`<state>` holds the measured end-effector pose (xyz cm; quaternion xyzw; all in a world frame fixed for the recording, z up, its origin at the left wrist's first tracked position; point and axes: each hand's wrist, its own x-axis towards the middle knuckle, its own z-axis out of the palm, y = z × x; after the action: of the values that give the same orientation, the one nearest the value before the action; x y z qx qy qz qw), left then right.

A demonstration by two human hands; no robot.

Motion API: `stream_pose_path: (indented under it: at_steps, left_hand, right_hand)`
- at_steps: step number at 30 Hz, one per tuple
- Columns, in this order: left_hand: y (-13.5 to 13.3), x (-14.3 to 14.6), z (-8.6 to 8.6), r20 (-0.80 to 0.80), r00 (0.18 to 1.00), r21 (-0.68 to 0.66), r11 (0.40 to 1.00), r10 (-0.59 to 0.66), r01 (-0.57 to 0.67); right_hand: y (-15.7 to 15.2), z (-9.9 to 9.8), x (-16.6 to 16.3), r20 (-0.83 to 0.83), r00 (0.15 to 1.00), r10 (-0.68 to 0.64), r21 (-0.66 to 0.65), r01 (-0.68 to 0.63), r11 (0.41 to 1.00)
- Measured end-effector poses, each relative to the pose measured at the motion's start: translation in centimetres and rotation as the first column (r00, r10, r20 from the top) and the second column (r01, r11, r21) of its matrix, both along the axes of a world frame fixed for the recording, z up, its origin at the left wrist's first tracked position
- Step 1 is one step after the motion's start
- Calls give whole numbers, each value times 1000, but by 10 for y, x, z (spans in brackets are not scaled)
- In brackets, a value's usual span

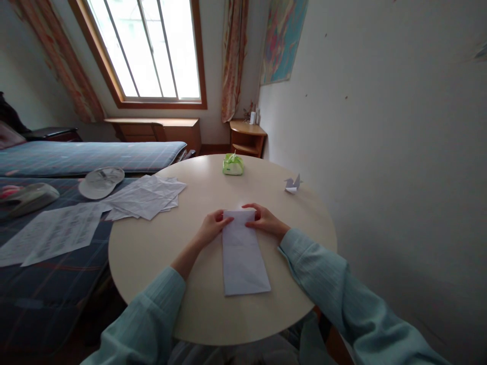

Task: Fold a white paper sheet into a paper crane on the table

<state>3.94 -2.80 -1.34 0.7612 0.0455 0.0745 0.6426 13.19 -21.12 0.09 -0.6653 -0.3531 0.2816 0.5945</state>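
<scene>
A folded sheet of white paper (243,258) lies lengthwise on the round cream table (152,263), its near end wider than its far end. My left hand (213,225) grips the paper's far left corner, thumb on top and fingers behind the edge. At the far right edge, my right hand (264,220) pinches the same sheet, its thumb on the surface and its index finger stretched beyond the top edge. Faint creases cross the paper.
A green tissue pack (233,165) stands near the table's far edge. To the right sits a folded paper bird (292,184). Loose white sheets (148,195) overlap the left edge. A cap (101,182) lies on the plaid bed (87,157). A wall (399,167) rises at right.
</scene>
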Motion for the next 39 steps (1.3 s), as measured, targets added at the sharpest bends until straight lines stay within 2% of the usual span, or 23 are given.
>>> stream_pose_path:
  at_steps: [6,10,23,29,31,34,36,39]
  left_hand:
    - [2,2,-8,4,998,31,997,69,-69]
    - [4,3,-10,9,997,39,996,76,-77]
    - [0,-1,0,17,995,65,993,103,-103]
    - [4,3,-5,45,991,198,971,125,-131]
    - [5,4,-7,93,983,263,949,157,-176]
    - [6,2,-6,263,954,435,864,145,-252]
    - [5,0,-4,341,940,565,797,10,-213]
    - [4,-2,-3,269,940,708,705,-208,-47]
  right_hand:
    - [3,-10,7,-36,997,-70,16,71,997]
    - [4,-13,10,56,987,-148,-11,149,989]
    - [3,-14,10,142,983,-117,-42,124,991]
    - [4,-14,9,184,978,-101,-59,113,992]
    - [3,-15,11,265,955,-137,-65,159,985]
    - [2,-15,14,431,872,-231,-76,291,954]
    - [1,-14,16,535,795,-286,-85,388,918]
    - [0,-13,18,637,698,-326,-107,498,860]
